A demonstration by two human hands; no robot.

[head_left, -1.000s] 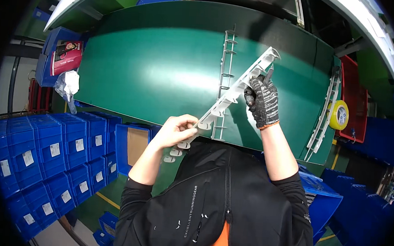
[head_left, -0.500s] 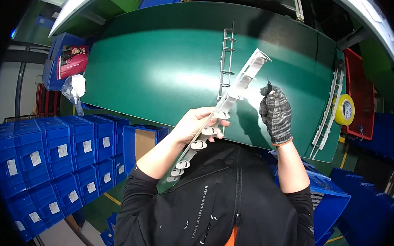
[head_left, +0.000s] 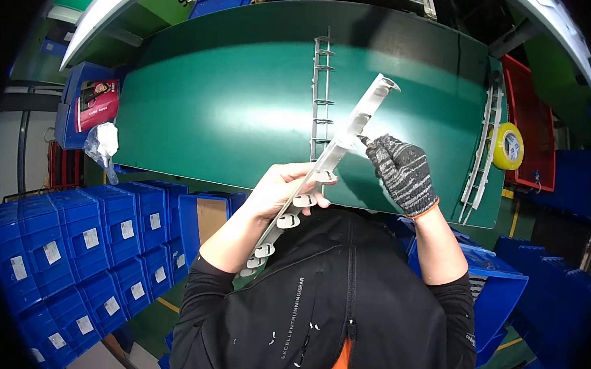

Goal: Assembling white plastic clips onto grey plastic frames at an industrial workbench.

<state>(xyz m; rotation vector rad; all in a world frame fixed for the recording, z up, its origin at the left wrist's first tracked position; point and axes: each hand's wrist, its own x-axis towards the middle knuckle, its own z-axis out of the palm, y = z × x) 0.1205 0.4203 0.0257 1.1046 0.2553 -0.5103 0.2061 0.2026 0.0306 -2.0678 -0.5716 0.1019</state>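
Note:
A long pale strip [head_left: 364,114] with rounded tabs along one edge runs diagonally from beside my body up over the table. My bare left hand [head_left: 287,186] grips it near its middle, fingers wrapped round it. On my right hand [head_left: 402,172] is a grey-black knitted glove. Its fingers are closed round a small dark tool, mostly hidden, whose tip meets the strip's edge above my left hand. Behind the strip, a ladder-like frame [head_left: 322,85] with curved rungs lies on the green table [head_left: 212,105].
At the table's right end lie more ladder-like strips [head_left: 480,155], a yellow tape roll [head_left: 509,147] and a red bin [head_left: 530,131]. A pink package [head_left: 97,105] and plastic bag [head_left: 102,142] sit at the left. Blue crates [head_left: 89,239] are stacked lower left.
My gloved right hand has moved left and down, bringing the dark tool from clear of the strip to its edge. My left hand keeps its hold. The whole view has shifted slightly.

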